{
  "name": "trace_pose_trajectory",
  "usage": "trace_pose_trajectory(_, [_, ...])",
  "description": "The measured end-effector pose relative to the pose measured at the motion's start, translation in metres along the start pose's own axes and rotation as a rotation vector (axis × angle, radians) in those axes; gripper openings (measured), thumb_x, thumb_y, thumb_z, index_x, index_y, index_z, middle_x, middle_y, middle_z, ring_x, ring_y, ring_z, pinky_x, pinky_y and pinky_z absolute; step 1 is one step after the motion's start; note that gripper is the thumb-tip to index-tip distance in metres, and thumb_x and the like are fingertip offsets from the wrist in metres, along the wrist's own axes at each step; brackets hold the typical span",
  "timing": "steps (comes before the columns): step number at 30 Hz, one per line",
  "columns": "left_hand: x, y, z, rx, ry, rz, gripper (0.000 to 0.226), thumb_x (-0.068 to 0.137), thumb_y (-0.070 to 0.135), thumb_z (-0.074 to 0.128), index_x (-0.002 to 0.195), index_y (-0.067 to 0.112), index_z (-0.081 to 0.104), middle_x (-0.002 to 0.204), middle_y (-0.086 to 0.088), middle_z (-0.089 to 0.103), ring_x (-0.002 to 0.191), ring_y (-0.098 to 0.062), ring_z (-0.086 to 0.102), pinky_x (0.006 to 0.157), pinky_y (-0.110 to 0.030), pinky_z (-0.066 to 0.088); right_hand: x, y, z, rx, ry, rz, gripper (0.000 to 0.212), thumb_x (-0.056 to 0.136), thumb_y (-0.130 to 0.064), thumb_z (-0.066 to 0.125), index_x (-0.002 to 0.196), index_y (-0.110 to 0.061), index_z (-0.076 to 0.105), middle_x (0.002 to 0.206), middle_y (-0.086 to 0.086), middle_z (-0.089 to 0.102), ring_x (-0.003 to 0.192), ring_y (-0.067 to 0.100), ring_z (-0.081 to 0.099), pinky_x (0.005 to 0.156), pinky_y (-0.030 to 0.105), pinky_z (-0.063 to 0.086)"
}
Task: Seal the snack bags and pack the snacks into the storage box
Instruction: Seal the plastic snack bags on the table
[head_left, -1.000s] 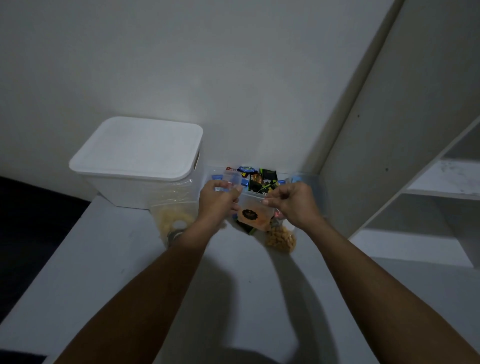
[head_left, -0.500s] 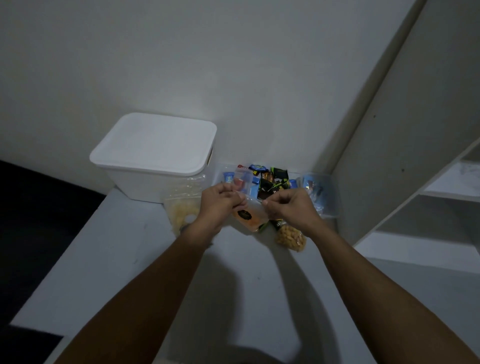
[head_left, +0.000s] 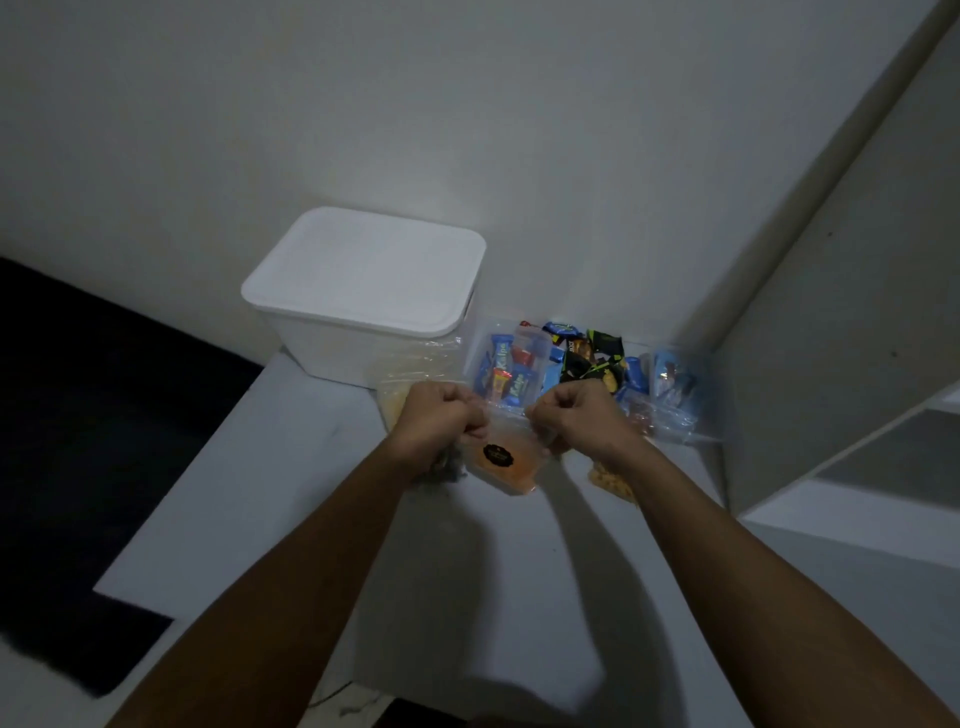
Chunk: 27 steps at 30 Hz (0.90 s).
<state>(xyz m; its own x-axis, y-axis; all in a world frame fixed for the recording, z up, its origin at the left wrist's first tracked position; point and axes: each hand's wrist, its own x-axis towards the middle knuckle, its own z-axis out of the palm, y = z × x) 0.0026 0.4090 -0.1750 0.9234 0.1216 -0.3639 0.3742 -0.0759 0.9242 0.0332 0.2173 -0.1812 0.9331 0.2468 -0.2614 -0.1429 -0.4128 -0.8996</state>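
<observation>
- The white storage box (head_left: 358, 306) sits at the far left of the bench (head_left: 291, 467) against the wall with its lid on, so by the look of it nothing is being packed into it yet; what it holds inside cannot be seen.
- A clear tray (head_left: 696, 415) of wrapped snacks (head_left: 511, 371) lies just right of the box, apparently waiting to be packed.
- A clear bag of pale snacks (head_left: 395, 387) lies in front of the box, partly behind the left hand; whether it is sealed cannot be told.
- A small bag of yellow-brown snacks (head_left: 610, 480) lies on the bench under the right wrist, its top hidden.
- Judging from this, the task is at the sealing stage, with the packing left to do.
- The left hand (head_left: 441, 418) is curled tight, its fingers pinched on the left top corner of the orange snack bag (head_left: 506, 460).
- The right hand (head_left: 576, 415) is likewise closed, pinching the right top corner of the same bag.
- The bag, marked with a dark round label, hangs between the two hands just above the bench, near the tray, its top edge stretched between the pinches.
</observation>
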Motion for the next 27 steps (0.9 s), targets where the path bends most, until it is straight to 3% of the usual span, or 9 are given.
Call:
trace_pose_trajectory(3, [0.001,-0.012,-0.028,0.078,0.012,-0.015,0.005,0.078,-0.002,0.070,0.081,-0.006,0.068,0.065,-0.017,0.064,0.056,-0.025,0.063,0.056,-0.034,0.056,0.009,-0.007,0.018,-0.007,-0.056,-0.006,0.020,0.088,-0.014,0.067,0.078,0.004,0.068,0.077,0.018,0.069,0.065,0.019,0.068,0.056,0.027,0.057])
trace_pose_trajectory(6, [0.005,-0.023,-0.052,0.193,0.141,-0.007,0.014,0.079,0.010,0.073,0.067,0.004,0.069,0.059,-0.012,0.065,0.052,-0.023,0.061,0.058,-0.033,0.055,0.019,-0.015,0.041,-0.004,-0.103,-0.049,0.018,0.083,-0.010,0.072,0.068,-0.003,0.066,0.071,0.018,0.067,0.066,0.021,0.068,0.062,0.029,0.059])
trace_pose_trajectory(8, [0.009,-0.029,-0.065,0.242,0.185,0.009,0.018,0.080,0.011,0.073,0.064,0.006,0.068,0.056,-0.011,0.063,0.049,-0.023,0.057,0.055,-0.032,0.052,0.027,-0.019,0.054,-0.064,-0.122,-0.047,0.009,0.080,0.000,0.072,0.074,-0.006,0.068,0.073,0.012,0.067,0.067,0.019,0.067,0.067,0.031,0.060])
trace_pose_trajectory(11, [0.019,-0.040,-0.080,0.320,0.239,0.009,0.016,0.079,0.007,0.070,0.064,0.011,0.068,0.059,-0.010,0.064,0.054,-0.026,0.060,0.061,-0.042,0.058,0.042,-0.022,0.072,-0.211,-0.077,-0.034,0.025,0.076,0.009,0.069,0.074,-0.016,0.066,0.079,0.005,0.066,0.075,0.016,0.064,0.076,0.036,0.059])
trace_pose_trajectory(13, [0.024,-0.043,-0.083,0.370,0.271,0.009,0.006,0.077,0.011,0.072,0.072,0.013,0.069,0.070,-0.010,0.068,0.065,-0.026,0.066,0.072,-0.045,0.060,0.049,-0.023,0.081,-0.257,-0.036,-0.030,0.031,0.078,0.006,0.070,0.068,-0.022,0.061,0.081,0.003,0.066,0.080,0.017,0.065,0.080,0.038,0.059])
trace_pose_trajectory(15, [0.027,-0.044,-0.082,0.447,0.306,0.040,0.022,0.073,0.021,0.077,0.091,0.011,0.070,0.085,-0.011,0.071,0.079,-0.027,0.068,0.078,-0.038,0.058,0.053,-0.022,0.084,-0.274,0.018,-0.027,0.031,0.078,0.001,0.072,0.066,-0.024,0.060,0.080,0.001,0.066,0.080,0.017,0.064,0.082,0.038,0.058])
trace_pose_trajectory(19, [0.026,-0.038,-0.072,0.627,0.382,0.315,0.028,0.072,0.019,0.078,0.095,0.006,0.068,0.084,-0.014,0.069,0.081,-0.030,0.064,0.072,-0.031,0.048,0.052,-0.017,0.072,-0.256,0.103,-0.001,0.015,0.078,-0.005,0.075,0.072,-0.015,0.066,0.086,0.005,0.070,0.082,0.021,0.067,0.078,0.036,0.058])
trace_pose_trajectory(23, [0.029,-0.029,-0.043,0.527,0.332,0.481,0.015,0.073,0.009,0.075,0.083,0.004,0.066,0.056,0.003,0.051,0.057,-0.022,0.055,0.059,-0.024,0.041,0.047,-0.004,0.041,-0.257,0.196,0.073,0.021,0.080,-0.005,0.073,0.068,-0.020,0.064,0.078,0.001,0.067,0.077,0.017,0.064,0.075,0.034,0.057])
trace_pose_trajectory(27, [0.044,-0.027,0.002,0.516,0.120,0.368,0.012,0.076,0.017,0.074,0.085,0.011,0.067,0.064,0.004,0.055,0.065,-0.016,0.056,0.064,-0.023,0.045,0.034,0.017,-0.001,-0.236,0.307,0.190,0.009,0.081,-0.009,0.072,0.074,-0.012,0.068,0.069,0.000,0.063,0.063,0.011,0.057,0.064,0.028,0.049])
